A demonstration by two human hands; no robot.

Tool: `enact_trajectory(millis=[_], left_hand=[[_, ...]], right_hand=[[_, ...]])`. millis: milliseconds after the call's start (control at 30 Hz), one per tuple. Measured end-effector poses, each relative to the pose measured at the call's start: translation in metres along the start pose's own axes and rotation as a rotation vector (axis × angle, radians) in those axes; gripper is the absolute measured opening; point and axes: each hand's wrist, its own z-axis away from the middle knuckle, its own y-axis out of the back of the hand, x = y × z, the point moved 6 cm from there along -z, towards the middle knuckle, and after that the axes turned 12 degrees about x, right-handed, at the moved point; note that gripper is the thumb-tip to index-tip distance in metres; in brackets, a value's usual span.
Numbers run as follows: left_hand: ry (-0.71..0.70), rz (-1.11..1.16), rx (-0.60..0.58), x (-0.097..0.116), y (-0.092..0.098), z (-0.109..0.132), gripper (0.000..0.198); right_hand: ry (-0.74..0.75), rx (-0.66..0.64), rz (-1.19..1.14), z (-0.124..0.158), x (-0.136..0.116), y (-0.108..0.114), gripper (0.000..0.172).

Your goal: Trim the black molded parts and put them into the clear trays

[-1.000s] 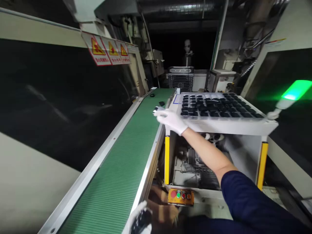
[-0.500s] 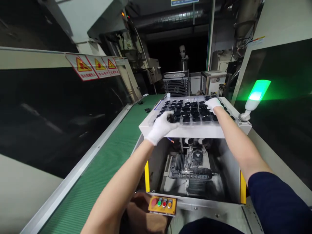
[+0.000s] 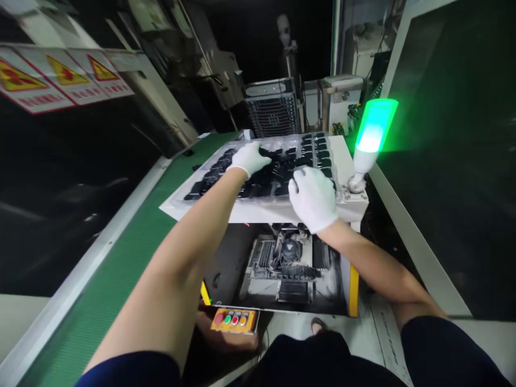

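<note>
My left hand (image 3: 249, 160), in a white glove, is over the middle of a clear plastic tray (image 3: 278, 141) of black parts. Its thumb and fingers are apart, with black parts visible beneath the gap. At the tray's near right edge, my right hand (image 3: 313, 198), also gloved in white, has its fingers curled in. Something dark shows by the right fingertips, too small to name. Rows of small black parts (image 3: 322, 153) fill the tray's right columns; those in the middle look like a jumbled heap. The tray lies on a white stand top (image 3: 258, 210).
A green conveyor belt (image 3: 116, 269) runs along the left. At the stand's right corner rises a lit green signal lamp (image 3: 374, 126). Below are machinery (image 3: 290, 252) in an open bay and a yellow button box (image 3: 234, 320). A dark stacked rack (image 3: 273, 110) stands behind.
The view has swung and tipped down. My left hand has moved farther over the tray. My right hand has come back from the far right corner to the near edge, its fingers curled.
</note>
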Motion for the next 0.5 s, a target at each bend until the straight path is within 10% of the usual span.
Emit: enact_trajectory(millis=[167,300,400,500], left_hand=[[0.029,-0.001,0.009,0.011,0.007,0.022,0.069],[0.026,0.126,0.266,0.019,0.047,0.07,0.084],[-0.038,0.275,0.536,0.034,0.09,0.158,0.073],[-0.052,0.421,0.35,0.069,0.086,0.276,0.037]], right_hand=[[0.171,-0.152,-0.327,0.143,-0.001,0.049,0.033],[-0.142,-0.269,-0.426,0.252,0.046,0.067,0.036],[-0.617,-0.192,-0.418,0.305,0.104,0.083,0.031],[-0.94,-0.178,-0.349,0.333,0.149,0.089,0.031]])
